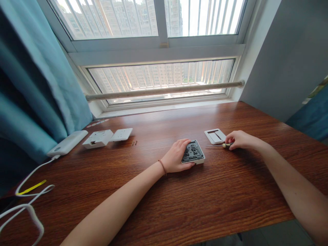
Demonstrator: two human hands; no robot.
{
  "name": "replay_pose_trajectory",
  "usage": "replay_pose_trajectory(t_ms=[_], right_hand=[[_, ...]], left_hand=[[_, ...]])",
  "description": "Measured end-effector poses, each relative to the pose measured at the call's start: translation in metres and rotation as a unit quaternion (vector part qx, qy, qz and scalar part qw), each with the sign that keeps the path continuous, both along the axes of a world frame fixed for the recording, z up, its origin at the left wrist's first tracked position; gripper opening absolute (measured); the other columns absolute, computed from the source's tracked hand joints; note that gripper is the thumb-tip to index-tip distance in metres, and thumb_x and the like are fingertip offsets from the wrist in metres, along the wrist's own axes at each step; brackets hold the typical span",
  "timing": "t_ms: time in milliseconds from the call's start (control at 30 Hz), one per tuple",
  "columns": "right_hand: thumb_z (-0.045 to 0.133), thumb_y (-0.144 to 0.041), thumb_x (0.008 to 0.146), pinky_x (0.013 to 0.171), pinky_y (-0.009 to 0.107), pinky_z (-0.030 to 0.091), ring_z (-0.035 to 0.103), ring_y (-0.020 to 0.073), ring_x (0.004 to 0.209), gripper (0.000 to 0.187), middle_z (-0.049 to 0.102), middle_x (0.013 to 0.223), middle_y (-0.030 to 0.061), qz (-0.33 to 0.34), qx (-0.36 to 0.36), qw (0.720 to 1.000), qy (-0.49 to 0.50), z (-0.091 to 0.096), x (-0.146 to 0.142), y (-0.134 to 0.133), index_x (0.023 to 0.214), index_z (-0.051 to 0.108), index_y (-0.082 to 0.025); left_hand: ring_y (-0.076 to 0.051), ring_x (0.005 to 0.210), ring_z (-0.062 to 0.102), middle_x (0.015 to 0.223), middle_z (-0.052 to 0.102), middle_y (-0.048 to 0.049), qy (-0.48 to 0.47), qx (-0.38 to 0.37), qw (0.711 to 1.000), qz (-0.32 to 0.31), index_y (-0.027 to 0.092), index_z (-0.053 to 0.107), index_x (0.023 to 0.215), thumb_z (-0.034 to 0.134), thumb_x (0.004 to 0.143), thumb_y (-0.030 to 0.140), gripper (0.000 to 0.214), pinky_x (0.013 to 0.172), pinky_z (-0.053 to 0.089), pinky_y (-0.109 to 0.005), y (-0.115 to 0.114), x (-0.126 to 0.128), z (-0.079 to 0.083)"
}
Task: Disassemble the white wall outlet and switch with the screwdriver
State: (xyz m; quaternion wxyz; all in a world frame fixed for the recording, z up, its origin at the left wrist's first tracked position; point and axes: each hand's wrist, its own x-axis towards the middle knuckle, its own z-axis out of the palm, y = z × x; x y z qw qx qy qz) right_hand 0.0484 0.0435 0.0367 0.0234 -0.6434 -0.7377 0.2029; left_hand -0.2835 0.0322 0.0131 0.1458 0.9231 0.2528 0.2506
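My left hand [176,157] is closed round the left side of a wall switch [194,152], a square white box whose dark inner face points up. The switch rests on the wooden table. To its right, my right hand [238,140] has its fingers on the handle of a screwdriver [226,145], whose thin metal shaft points left along the tabletop toward the switch. Just behind the screwdriver lies a white switch cover [214,136] with a wide rocker in its frame, close to my right fingertips.
Left on the table [153,201] are a white mounting box [98,139], a white socket plate [121,134] and two small brass screws [134,142]. Farther left lies a white power bank [68,142] with a white cable [34,165]. A window with a rail [164,91] borders the back.
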Motion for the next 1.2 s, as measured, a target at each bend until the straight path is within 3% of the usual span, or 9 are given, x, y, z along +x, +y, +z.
replay_pose_trajectory(t_ms=[467,600,833,967,1067,1133,1200], right_hand=[[0.067,-0.023,0.05,0.06,0.025,0.042,0.061,0.0189,0.069,0.016,0.066,0.069,-0.0001,-0.01,-0.011,1.0,0.022,0.0,0.001,0.0,0.066,0.069,-0.02],[0.068,-0.026,0.052,0.061,0.025,0.042,0.061,0.0201,0.071,0.017,0.067,0.069,0.0013,0.005,-0.025,0.999,0.036,0.004,0.002,-0.001,0.068,0.07,-0.02],[0.068,-0.04,0.061,0.058,0.025,0.043,0.059,0.0188,0.069,0.033,0.066,0.073,0.0045,0.017,-0.058,0.973,0.224,0.024,-0.023,-0.014,0.083,0.068,-0.015],[0.067,-0.042,0.066,0.063,0.028,0.047,0.061,0.0187,0.071,0.038,0.065,0.077,0.005,0.012,-0.073,0.914,0.4,0.02,-0.056,-0.023,0.092,0.063,-0.016],[0.066,-0.039,0.07,0.06,0.031,0.05,0.064,0.0181,0.064,0.05,0.065,0.075,0.003,-0.01,-0.107,0.818,0.565,0.006,-0.085,-0.032,0.114,0.048,-0.022],[0.064,-0.034,0.074,0.06,0.03,0.051,0.065,0.0163,0.062,0.046,0.066,0.075,0.0028,0.001,-0.117,0.758,0.642,-0.003,-0.103,-0.041,0.115,0.045,-0.024],[0.062,-0.032,0.077,0.061,0.029,0.052,0.065,0.0145,0.063,0.034,0.067,0.078,0.0037,0.022,-0.13,0.72,0.681,-0.009,-0.118,-0.051,0.107,0.05,-0.022]], left_hand=[[-0.029,0.123,0.036,0.131,0.038,-0.017,-0.021,-0.023,0.999,-0.007,0.015,0.026,0.13,0.066,0.064,0.046,0.083,0.104,0.029,-0.046,0.002,-0.001,-0.001],[-0.029,0.122,0.036,0.128,0.039,-0.0167,-0.049,-0.045,0.997,0.044,0.015,0.028,0.128,0.069,0.062,0.046,0.083,0.104,0.031,-0.046,0.001,-0.008,-0.005],[-0.027,0.115,0.046,0.124,0.044,-0.014,-0.066,-0.128,0.986,0.089,0.018,0.029,0.126,0.069,0.065,0.041,0.077,0.099,0.037,-0.045,-0.021,-0.033,-0.006],[-0.026,0.117,0.045,0.127,0.043,-0.014,-0.058,-0.135,0.986,0.084,0.019,0.026,0.128,0.068,0.067,0.04,0.078,0.1,0.036,-0.045,-0.03,-0.043,-0.004],[-0.027,0.118,0.043,0.127,0.043,-0.0142,-0.047,-0.1,0.99,0.084,0.019,0.025,0.129,0.067,0.067,0.042,0.079,0.101,0.035,-0.046,-0.032,-0.044,-0.002],[-0.028,0.122,0.038,0.129,0.041,-0.0147,-0.046,-0.045,0.993,0.096,0.018,0.028,0.128,0.065,0.069,0.042,0.074,0.102,0.032,-0.048,-0.033,-0.044,0.0],[-0.03,0.128,0.03,0.135,0.035,-0.0152,-0.057,0.036,0.991,0.113,0.019,0.028,0.129,0.062,0.072,0.04,0.069,0.104,0.028,-0.051,-0.037,-0.042,0.001]])
